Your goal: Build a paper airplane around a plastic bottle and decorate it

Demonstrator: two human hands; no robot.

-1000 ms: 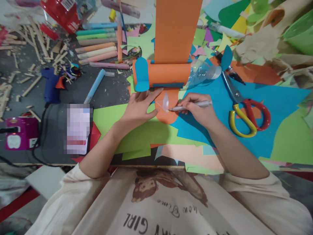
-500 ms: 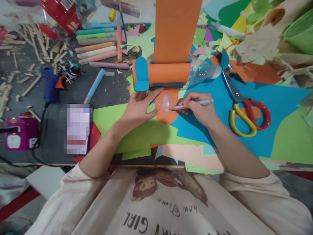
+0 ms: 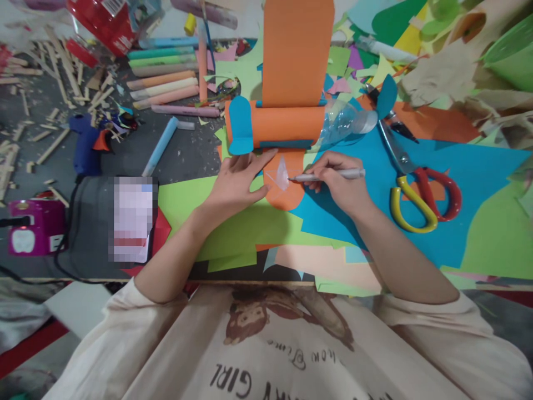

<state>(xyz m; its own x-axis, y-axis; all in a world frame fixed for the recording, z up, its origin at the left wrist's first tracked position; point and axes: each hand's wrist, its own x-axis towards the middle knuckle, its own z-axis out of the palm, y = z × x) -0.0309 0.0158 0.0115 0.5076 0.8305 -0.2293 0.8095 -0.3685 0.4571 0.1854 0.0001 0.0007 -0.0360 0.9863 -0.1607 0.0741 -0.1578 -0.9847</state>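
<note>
Head view, left hand (image 3: pixel 235 186): flat, fingers spread on the paper-strewn surface, thumb at the rounded orange card (image 3: pixel 289 199)
Right hand (image 3: pixel 341 189): closed round a slim silver pen (image 3: pixel 333 175)
Pen tip: touching a clear plastic scrap (image 3: pixel 282 175) (glossy, pointed) lying on the card
Nearby: scissors (image 3: pixel 416 191), looped handles

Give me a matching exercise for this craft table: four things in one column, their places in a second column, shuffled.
1 pen
2 scissors
3 glue gun
4 plastic bottle

a at the orange roll's right end
b in the right hand
c on the dark tabletop, left side
d on the blue paper, right of the right hand

Pairs: 1-b, 2-d, 3-c, 4-a
</note>
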